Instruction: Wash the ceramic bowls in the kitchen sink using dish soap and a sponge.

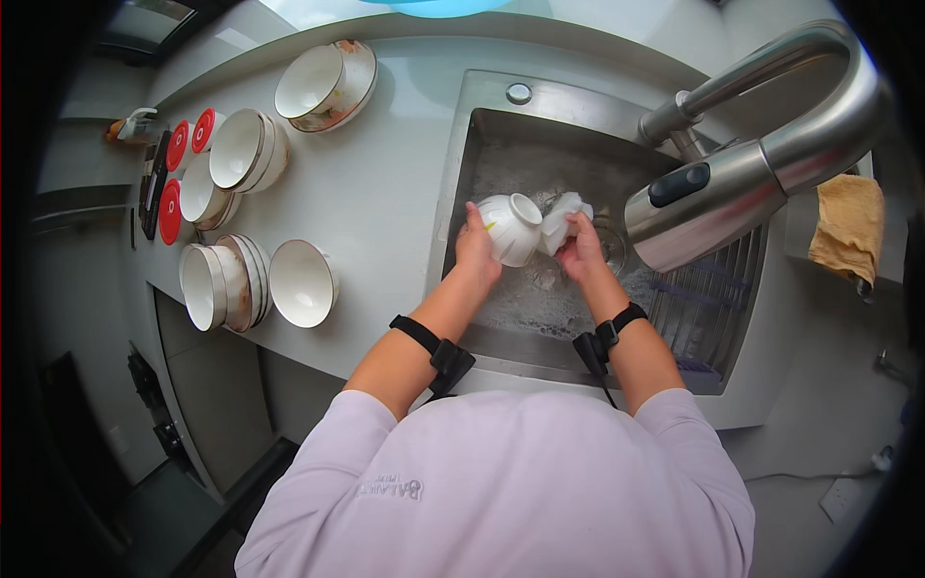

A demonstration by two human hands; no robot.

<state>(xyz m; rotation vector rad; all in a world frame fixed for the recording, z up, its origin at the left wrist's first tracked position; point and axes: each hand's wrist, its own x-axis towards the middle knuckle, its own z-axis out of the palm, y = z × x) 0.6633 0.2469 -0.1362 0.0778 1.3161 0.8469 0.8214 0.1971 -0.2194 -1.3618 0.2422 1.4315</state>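
Over a stainless steel sink (449, 217) with soapy water, my left hand (477, 249) grips a white bowl (509, 230), tilted so that its foot ring faces up and to the right. The bowl has a small yellow-green mark on its outside. My right hand (580, 249) holds a crumpled white cloth (564, 220) close to the bowl's right side; whether cloth and bowl touch is hard to tell. Some fingers of both hands are hidden. Beneath the hands, suds and a round drain part show in the sink.
A pull-down faucet (708, 206) reaches over the sink's right side, above a wire rack (697, 311). Left on the counter (383, 195) stand stacked bowls (238, 152), a single bowl (302, 283), a bowl stack at the back (311, 83) and red-lidded containers (170, 212). A tan cloth (847, 224) hangs far right.
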